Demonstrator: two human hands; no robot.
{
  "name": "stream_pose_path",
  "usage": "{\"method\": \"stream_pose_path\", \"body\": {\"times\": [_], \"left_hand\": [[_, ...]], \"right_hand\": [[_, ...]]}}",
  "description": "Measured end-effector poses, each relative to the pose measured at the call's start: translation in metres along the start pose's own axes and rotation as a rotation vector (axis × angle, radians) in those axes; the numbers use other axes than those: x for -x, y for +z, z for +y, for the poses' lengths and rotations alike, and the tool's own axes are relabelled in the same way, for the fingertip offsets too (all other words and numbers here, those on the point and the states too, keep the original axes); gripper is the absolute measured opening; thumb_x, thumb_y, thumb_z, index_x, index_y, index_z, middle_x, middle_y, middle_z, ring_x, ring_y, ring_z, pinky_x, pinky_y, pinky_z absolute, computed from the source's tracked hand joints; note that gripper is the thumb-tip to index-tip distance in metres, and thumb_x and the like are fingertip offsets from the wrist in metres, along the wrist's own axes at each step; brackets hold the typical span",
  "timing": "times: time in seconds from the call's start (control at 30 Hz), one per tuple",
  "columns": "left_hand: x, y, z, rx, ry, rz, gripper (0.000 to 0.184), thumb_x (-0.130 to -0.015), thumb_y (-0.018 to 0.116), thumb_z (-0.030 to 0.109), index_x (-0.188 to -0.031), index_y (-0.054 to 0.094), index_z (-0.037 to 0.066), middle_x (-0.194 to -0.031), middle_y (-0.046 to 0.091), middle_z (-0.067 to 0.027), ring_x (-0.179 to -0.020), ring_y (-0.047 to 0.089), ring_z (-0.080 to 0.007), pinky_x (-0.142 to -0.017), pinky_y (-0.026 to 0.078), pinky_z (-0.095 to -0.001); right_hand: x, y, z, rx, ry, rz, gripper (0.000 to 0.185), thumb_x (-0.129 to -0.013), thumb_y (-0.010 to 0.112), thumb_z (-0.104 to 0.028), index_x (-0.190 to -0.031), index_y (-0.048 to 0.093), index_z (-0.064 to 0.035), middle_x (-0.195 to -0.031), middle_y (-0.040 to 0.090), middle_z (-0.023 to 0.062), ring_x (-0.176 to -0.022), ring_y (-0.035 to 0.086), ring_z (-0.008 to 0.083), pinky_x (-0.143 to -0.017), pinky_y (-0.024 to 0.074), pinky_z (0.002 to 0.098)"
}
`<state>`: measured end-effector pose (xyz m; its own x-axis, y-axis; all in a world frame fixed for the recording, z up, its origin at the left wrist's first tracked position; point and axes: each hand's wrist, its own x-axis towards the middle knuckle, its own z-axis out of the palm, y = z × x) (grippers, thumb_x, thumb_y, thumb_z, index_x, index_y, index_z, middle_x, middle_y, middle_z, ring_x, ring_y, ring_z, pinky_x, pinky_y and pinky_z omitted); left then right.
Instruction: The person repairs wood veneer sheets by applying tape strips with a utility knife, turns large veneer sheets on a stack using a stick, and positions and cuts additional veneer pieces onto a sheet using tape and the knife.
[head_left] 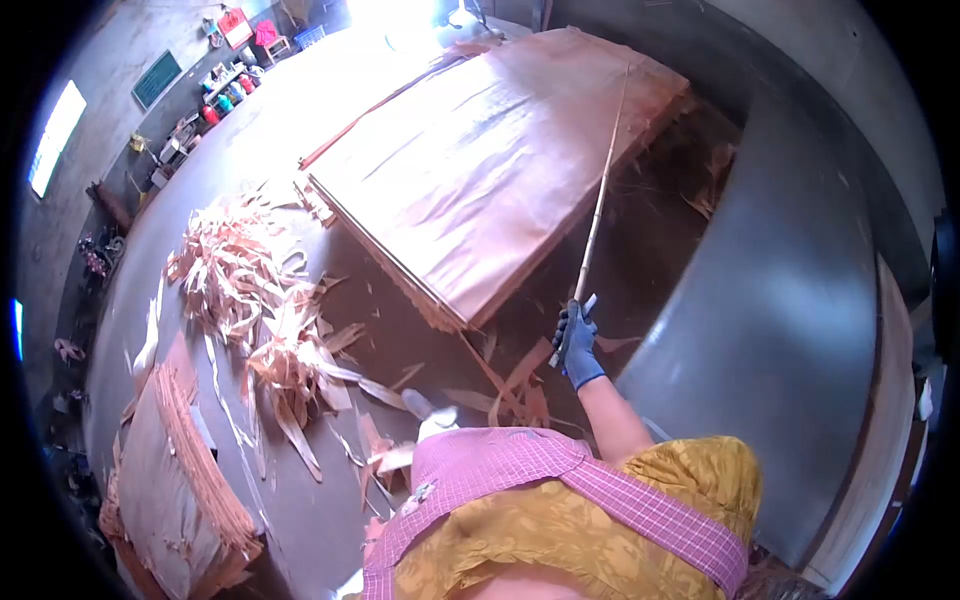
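My right hand, in a blue-grey glove, is closed around the lower end of a long thin bamboo stick. The stick points away from me, and in the view it runs along the right side of a big stack of thin wood veneer sheets. Whether its far tip touches the top sheet I cannot tell. The top sheet is pinkish-brown with wrinkles and a bright glare. My left hand does not show.
Torn veneer strips lie heaped on the floor at left, with loose strips near my feet. A smaller veneer stack stands at lower left. A smooth grey surface curves along the right. Shelves with bottles line the far wall.
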<state>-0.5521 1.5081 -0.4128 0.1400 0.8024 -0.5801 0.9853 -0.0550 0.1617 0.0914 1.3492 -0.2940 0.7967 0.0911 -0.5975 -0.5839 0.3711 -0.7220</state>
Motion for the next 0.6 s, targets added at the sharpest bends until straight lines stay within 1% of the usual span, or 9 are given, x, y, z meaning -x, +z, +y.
{"method": "stream_pose_path", "body": {"times": [0.2,0.3,0.33,0.37,0.4,0.43,0.47,0.5,0.6], "left_hand": [[-0.246,-0.126,0.065,0.124,0.063,-0.226,0.035,-0.074,0.073,0.023,-0.098,0.06,0.0,-0.08,0.066,-0.0112,-0.073,0.063,-0.0213,-0.066,0.052,-0.0352],[-0.371,-0.221,0.136,0.249,0.069,-0.291,0.029,-0.075,0.071,0.022,-0.093,0.063,0.001,-0.078,0.066,-0.0108,-0.071,0.062,-0.0184,-0.062,0.052,-0.0337],[-0.412,-0.251,0.165,0.272,0.079,-0.302,0.035,-0.076,0.069,0.021,-0.104,0.061,0.001,-0.08,0.066,-0.0106,-0.065,0.062,-0.0179,-0.059,0.051,-0.0322],[-0.474,-0.264,0.177,0.351,0.179,-0.287,0.037,-0.077,0.068,0.025,-0.106,0.062,0.002,-0.074,0.066,-0.0088,-0.06,0.061,-0.0195,-0.059,0.051,-0.0333],[-0.542,-0.267,0.186,0.353,0.31,-0.135,0.038,-0.079,0.066,0.03,-0.103,0.064,0.001,-0.079,0.068,-0.0111,-0.063,0.064,-0.0212,-0.061,0.052,-0.0353],[-0.56,-0.31,0.229,0.182,0.212,-0.311,0.037,-0.079,0.066,0.033,-0.096,0.066,0.0,-0.083,0.07,-0.0131,-0.073,0.068,-0.0223,-0.067,0.053,-0.0377],[-0.578,-0.333,0.274,0.256,0.312,-0.161,0.033,-0.079,0.067,0.032,-0.091,0.068,0.001,-0.082,0.071,-0.0145,-0.074,0.069,-0.0241,-0.07,0.053,-0.0391],[-0.632,-0.327,0.29,0.229,0.532,0.047,0.03,-0.078,0.067,0.033,-0.086,0.07,0.004,-0.074,0.07,-0.013,-0.07,0.069,-0.0258,-0.071,0.054,-0.0391],[-0.624,-0.427,0.44,0.145,0.447,-0.097,0.031,-0.078,0.065,0.034,-0.084,0.07,0.004,-0.073,0.07,-0.0126,-0.072,0.07,-0.025,-0.072,0.054,-0.0368]], "right_hand": [[-0.063,0.152,0.062,0.071,-0.096,0.111,0.033,-0.087,0.069,-0.043,-0.071,0.056,-0.0174,-0.053,0.048,-0.0052,-0.035,0.042,0.0099,-0.032,0.036,0.0269],[-0.089,0.225,0.09,0.116,-0.144,0.183,0.032,-0.088,0.069,-0.04,-0.072,0.056,-0.0158,-0.055,0.049,-0.0038,-0.037,0.044,0.0107,-0.033,0.0373,0.0275],[-0.098,0.253,0.095,0.123,-0.137,0.193,0.032,-0.088,0.069,-0.04,-0.072,0.055,-0.0155,-0.054,0.049,-0.0037,-0.037,0.044,0.0106,-0.033,0.037,0.0276],[-0.104,0.279,0.101,0.132,-0.123,0.209,0.032,-0.088,0.068,-0.04,-0.073,0.055,-0.0151,-0.054,0.049,-0.0037,-0.036,0.043,0.0105,-0.033,0.0368,0.0276],[-0.105,0.302,0.105,0.143,-0.131,0.201,0.032,-0.089,0.067,-0.04,-0.074,0.055,-0.0137,-0.053,0.048,-0.0031,-0.036,0.043,0.0107,-0.032,0.0361,0.0274],[-0.102,0.322,0.106,0.152,-0.136,0.193,0.033,-0.09,0.066,-0.04,-0.076,0.055,-0.0123,-0.053,0.047,-0.0025,-0.036,0.042,0.011,-0.032,0.0354,0.0271],[-0.106,0.346,0.111,0.158,-0.141,0.184,0.034,-0.091,0.065,-0.04,-0.077,0.054,-0.0109,-0.052,0.046,-0.0019,-0.035,0.042,0.0113,-0.032,0.0347,0.0269],[-0.113,0.363,0.119,0.154,-0.131,0.203,0.034,-0.091,0.065,-0.04,-0.079,0.054,-0.0098,-0.052,0.045,-0.0017,-0.035,0.041,0.0115,-0.031,0.034,0.0272],[-0.138,0.419,0.147,0.199,-0.148,0.259,0.034,-0.092,0.064,-0.04,-0.08,0.053,-0.0095,-0.053,0.044,-0.0013,-0.034,0.04,0.0114,-0.03,0.0315,0.0277]]}}
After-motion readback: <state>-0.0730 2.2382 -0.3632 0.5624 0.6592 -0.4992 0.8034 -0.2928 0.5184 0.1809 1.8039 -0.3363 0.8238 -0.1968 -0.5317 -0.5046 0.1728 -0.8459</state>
